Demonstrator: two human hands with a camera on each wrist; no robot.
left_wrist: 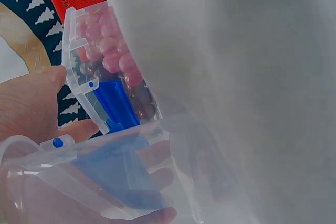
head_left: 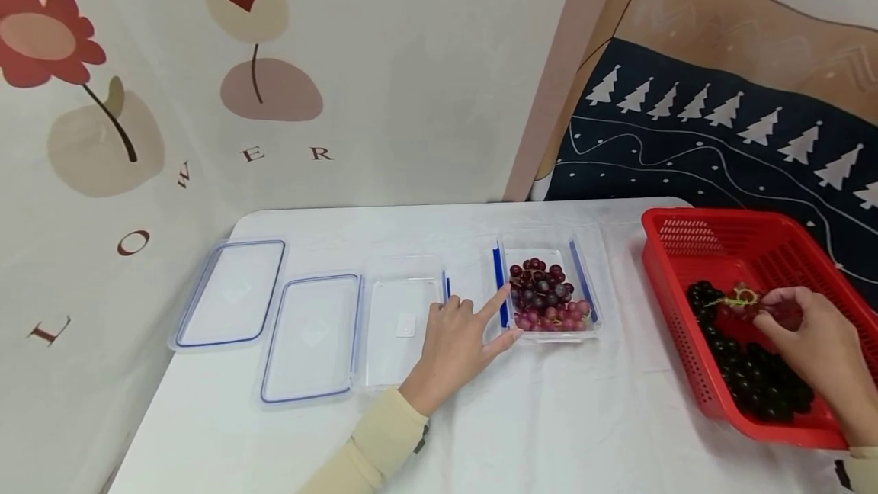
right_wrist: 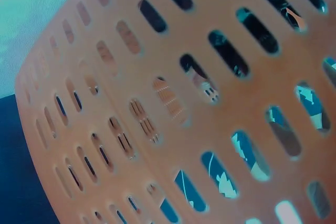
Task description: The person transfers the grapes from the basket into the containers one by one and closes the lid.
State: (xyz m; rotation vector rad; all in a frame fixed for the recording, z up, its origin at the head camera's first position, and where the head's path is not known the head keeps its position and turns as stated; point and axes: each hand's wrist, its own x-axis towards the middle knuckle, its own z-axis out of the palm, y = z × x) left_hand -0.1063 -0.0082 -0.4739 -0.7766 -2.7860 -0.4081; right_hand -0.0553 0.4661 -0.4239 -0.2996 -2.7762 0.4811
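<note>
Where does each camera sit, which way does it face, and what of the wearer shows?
Head: on the head, facing forward and down at the grape box and red basket; left hand and right hand show.
Left wrist: on that wrist, facing the grape box, the red basket beyond; the left hand shows, partly through a clear box.
Right wrist: on that wrist, facing a slotted wall up close, likely the red basket's; no hand plainly visible.
Head and left wrist share the grape box, red basket and left hand.
</note>
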